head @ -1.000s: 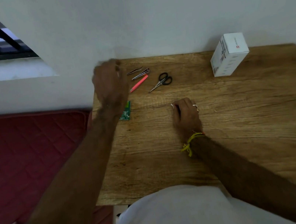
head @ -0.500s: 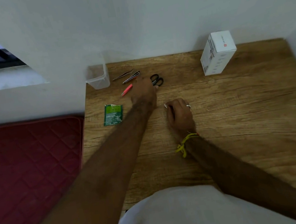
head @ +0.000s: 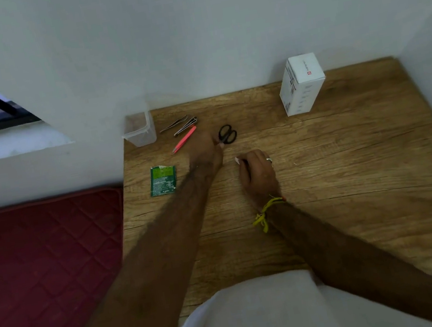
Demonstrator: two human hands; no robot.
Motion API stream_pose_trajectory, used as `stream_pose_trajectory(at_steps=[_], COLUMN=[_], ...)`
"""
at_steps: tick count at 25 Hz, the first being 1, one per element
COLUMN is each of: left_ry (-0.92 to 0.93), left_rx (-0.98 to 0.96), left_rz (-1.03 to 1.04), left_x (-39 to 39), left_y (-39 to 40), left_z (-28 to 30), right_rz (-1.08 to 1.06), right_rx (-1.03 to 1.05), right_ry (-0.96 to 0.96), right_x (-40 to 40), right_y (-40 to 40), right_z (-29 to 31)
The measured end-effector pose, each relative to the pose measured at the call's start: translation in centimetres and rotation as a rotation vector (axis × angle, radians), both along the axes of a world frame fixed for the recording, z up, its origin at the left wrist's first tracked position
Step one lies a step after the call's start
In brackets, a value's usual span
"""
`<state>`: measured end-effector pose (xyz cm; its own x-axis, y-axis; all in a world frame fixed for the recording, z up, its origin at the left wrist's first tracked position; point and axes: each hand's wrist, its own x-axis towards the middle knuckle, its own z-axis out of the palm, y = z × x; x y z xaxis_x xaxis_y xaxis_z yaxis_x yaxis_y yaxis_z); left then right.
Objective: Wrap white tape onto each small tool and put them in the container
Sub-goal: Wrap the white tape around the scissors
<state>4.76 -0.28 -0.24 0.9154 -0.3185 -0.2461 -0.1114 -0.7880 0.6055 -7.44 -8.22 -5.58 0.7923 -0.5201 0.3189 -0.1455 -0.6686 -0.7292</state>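
Small black-handled scissors [head: 228,133] lie on the wooden table [head: 351,170]. My left hand [head: 204,152] covers their blade end, fingertips closed on it. Left of the hand lie pink tweezers [head: 185,139], a silver tool [head: 185,126] and silver tweezers [head: 174,123]. A clear plastic container [head: 139,130] stands at the table's back left corner; I cannot see anything inside. My right hand [head: 258,173] rests on the table as a fist, with a bit of white tape [head: 237,160] sticking out at the fingertips.
A green packet [head: 163,180] lies near the table's left edge. A white carton [head: 301,84] stands at the back right against the wall. A red mat [head: 42,270] covers the floor left of the table. Walls close in behind and on the right.
My left hand has moved from the back left corner by the container to the scissors and closed on their blade end. My right hand has stayed put.
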Motion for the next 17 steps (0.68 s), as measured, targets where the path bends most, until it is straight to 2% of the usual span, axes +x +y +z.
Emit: stream_pose_trajectory(at_steps=[1,3,5,8,10,15,17], left_ry=[0.058,0.21,0.319,0.43,0.437,0.405,0.395], left_rx=[-0.102,-0.448,-0.617,-0.706,-0.732,-0.749,-0.727], left_rz=[0.027,0.159,0.227,0.314,0.364,0.412,0.402], left_x=[-0.3,-2.1,-4.4,-7.7,-9.7,-13.4,-13.9], left_y=[0.3,2.0,4.4,6.8,7.6,8.4,8.4], left_z=[0.1,0.7,1.0,0.8,0.4,-1.0,-0.9], right_rz=[0.002,0.006,0.018,-0.006,-0.033,-0.187,-0.15], right_rx=[0.014,0.036,0.055,0.139,0.249,0.58,0.651], right_ry=[0.002,0.008,-0.003,-0.047,-0.08,0.006,0.033], right_x=[0.0,-0.1,-0.3,-1.1,-2.4,-7.5,-8.3], right_y=[0.0,-0.1,0.0,-0.1,-0.6,-0.6,-0.6], right_z=[0.0,0.2,0.7,1.7,2.1,2.5,3.2])
